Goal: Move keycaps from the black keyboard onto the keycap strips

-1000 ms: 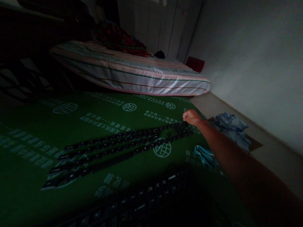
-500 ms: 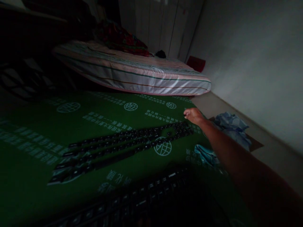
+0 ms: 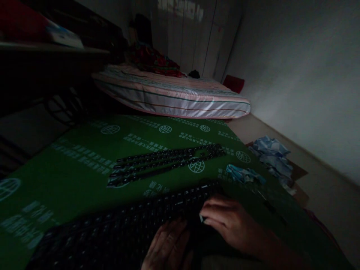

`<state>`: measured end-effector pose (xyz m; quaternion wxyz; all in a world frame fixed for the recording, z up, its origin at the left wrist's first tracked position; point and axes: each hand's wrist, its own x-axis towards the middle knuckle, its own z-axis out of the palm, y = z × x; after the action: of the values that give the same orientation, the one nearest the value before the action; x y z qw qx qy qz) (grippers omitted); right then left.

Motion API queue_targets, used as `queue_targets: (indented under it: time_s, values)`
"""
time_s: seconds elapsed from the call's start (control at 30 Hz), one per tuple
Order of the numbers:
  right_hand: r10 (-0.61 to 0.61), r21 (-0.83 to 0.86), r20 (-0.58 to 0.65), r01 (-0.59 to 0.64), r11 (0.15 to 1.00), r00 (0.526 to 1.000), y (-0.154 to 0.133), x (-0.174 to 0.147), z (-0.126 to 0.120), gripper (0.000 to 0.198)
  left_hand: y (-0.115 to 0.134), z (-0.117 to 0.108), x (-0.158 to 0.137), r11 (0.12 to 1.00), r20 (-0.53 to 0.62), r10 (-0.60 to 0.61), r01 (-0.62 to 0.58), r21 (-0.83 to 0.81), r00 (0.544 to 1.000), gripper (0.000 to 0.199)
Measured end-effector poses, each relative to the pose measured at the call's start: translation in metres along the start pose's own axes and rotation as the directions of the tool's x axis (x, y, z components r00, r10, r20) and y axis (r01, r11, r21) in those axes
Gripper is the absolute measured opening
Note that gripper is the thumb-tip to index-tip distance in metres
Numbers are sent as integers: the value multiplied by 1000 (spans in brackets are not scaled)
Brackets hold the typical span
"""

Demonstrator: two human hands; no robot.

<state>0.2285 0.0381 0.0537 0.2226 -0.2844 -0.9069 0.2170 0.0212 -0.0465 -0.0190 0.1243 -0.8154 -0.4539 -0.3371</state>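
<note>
Can make out at far left a dark shelf (image 3: pixel 95 50) with a red bundle (image 3: pixel 21 22) and a blue-and-white packet (image 3: pixel 63 34) on top. Nearer, from lower left up towards the middle of the green printed tabletop (image 3: pixel 64 195), find a black keyboard (image 3: pixel 112 225) lying aslant, largely lost in shadow along the near side. On that near side, towards the right, see the left hand (image 3: pixel 168 242) laid with the back upward, fingers side by side and resting on the keyboard. Cannot tell the thumb's place in that grip, nor whether holding anything beneath. Beyond the keyboard, near but apart, note long rows of small black key-like pieces (image 3: pixel 182 153) spread on the tabletop, bunched closer at the right. Past the tabletop's far edge, see a bed (image 3: pixel 180 100) with a striped cover and a red blanket (image 3: pixel 157 62). Next, at the keyboard's right end, find the right hand (image 3: pixel 232 221) with thumb and fingertips pressed together, grip clamped on a small pale-edged piece (image 3: pixel 201 218), too dim to identify. Farther right, see a crumpled blue cloth (image 3: pixel 243 175) on the tabletop, then a blue-grey fabric bundle (image 3: pixel 271 150) beside the tabletop, low down near a pale wall (image 3: pixel 309 75)
</note>
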Motion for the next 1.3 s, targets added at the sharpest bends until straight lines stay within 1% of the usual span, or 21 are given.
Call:
queue_targets:
  time_s: [0.03, 0.07, 0.1, 0.13, 0.17, 0.23, 0.33, 0.47, 0.53, 0.57, 0.7, 0.93, 1.13, 1.3]
  values:
    - [10, 12, 14, -10, 1000, 1000, -13, -10, 7, 17, 4, -5, 3, 998, -77, -13, 9, -54, 997, 25]
    - [13, 18, 14, -13, 1000, 1000, -23, -18, 14, 18, 8, -10, 6, 992, -99, -51, 39, -120, 994, 26]
    - [16, 22, 10, -16, 1000, 1000, -31, -26, 20, 20, 13, -16, 9, 971, 27, -126, 129, -203, 992, 30]
    - [15, 28, -5, -15, 999, 1000, -37, -32, 25, 21, 17, -21, 12, 940, 117, -147, 176, -294, 982, 30]
    - [16, 33, -23, -15, 999, 1000, -42, -38, 28, 22, 21, -25, 14, 895, 154, -161, 210, -394, 975, 26]
    - [33, 25, -62, -31, 999, 998, -49, -47, 31, 23, 27, -31, 18, 773, 314, -169, 323, -546, 934, 15]
    - [50, -19, -103, -53, 998, 993, -57, -57, 32, 23, 33, -34, 20, 615, 454, -201, 473, -631, 868, 20]
    - [36, -40, -146, -42, 998, 989, -65, -66, 36, 26, 36, -35, 19, 402, 587, -184, 606, -687, 788, 28]
    - [35, -59, -176, -46, 997, 984, -67, -70, 42, 28, 35, -35, 18, 324, 627, -174, 646, -691, 759, 27]
    - [31, -70, -187, -45, 997, 982, -67, -72, 45, 28, 35, -35, 17, 302, 644, -167, 660, -688, 747, 27]
    - [29, -78, -214, -47, 996, 976, -66, -76, 57, 27, 32, -32, 14, 241, 696, -121, 701, -671, 708, 29]
    - [67, -73, -220, -85, 994, 973, -67, -78, 61, 24, 31, -33, 15, 159, 724, -117, 733, -662, 679, 29]
    - [114, -41, -193, -124, 991, 975, -69, -82, 61, 23, 32, -36, 17, 186, 721, -108, 726, -662, 685, 28]
    - [120, -31, -196, -129, 991, 973, -71, -82, 61, 22, 30, -36, 18, 223, 708, -131, 717, -660, 693, 25]
